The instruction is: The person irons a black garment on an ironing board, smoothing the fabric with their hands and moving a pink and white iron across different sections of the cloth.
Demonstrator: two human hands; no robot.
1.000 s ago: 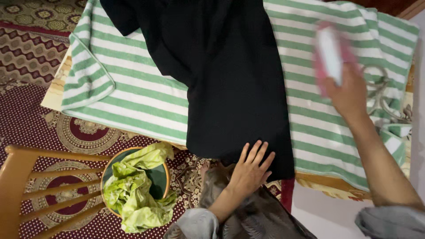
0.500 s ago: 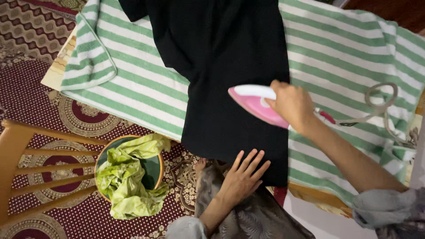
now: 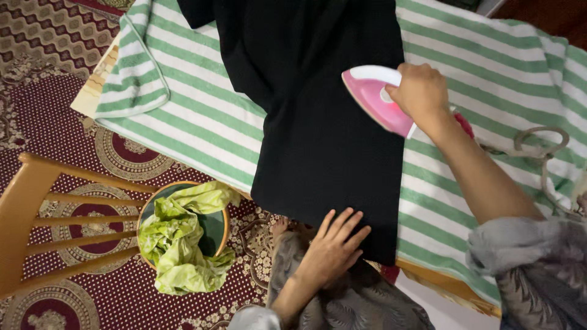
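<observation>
Gripping the handle of a pink and white iron [image 3: 374, 96], the right hand [image 3: 422, 91] has its fingers clenched around it at the upper centre of the frame. The iron sits on the right edge of a black garment [image 3: 318, 122], which lies spread over a green and white striped towel [image 3: 202, 122] covering the counter. Half a second ago the iron stood lower and further left on the cloth; it has since travelled up and to the right, so the pressing stroke is judged to be running along the garment's right side. The left hand [image 3: 333, 247] rests flat at the lower centre, fingers released and splayed on the garment's near hem, in much the same place as before, pinning the cloth. A grey cord [image 3: 538, 146] loops over the towel at the right. At lower left stand a wooden chair [image 3: 55, 226] and a round basket [image 3: 223, 235] holding crumpled light green cloth [image 3: 180, 250], on a patterned red carpet [image 3: 36, 122].
</observation>
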